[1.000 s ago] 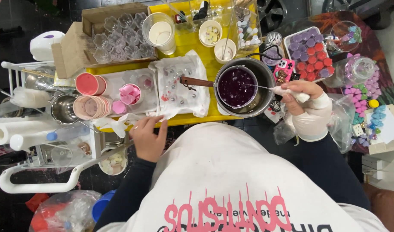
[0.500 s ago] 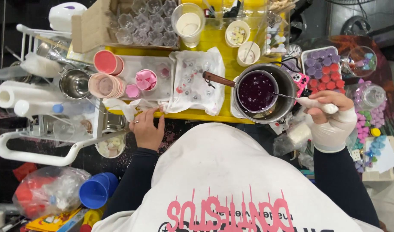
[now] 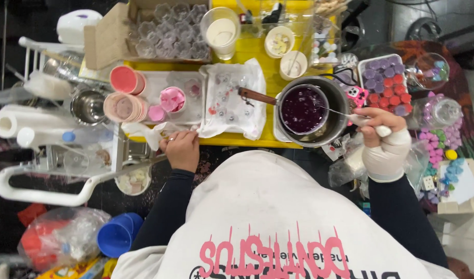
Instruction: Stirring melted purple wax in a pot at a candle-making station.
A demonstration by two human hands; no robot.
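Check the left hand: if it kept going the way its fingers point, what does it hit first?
The left hand points up-left, fingers on the crumpled white cloth at the yellow table's edge. The cloth comes first; beyond it, probably the stack of pink cups, though depth is unclear.

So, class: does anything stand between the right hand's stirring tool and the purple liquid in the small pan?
Nothing visible does. The right hand holds the stirring tool, whose thin metal end reaches straight into the purple liquid.
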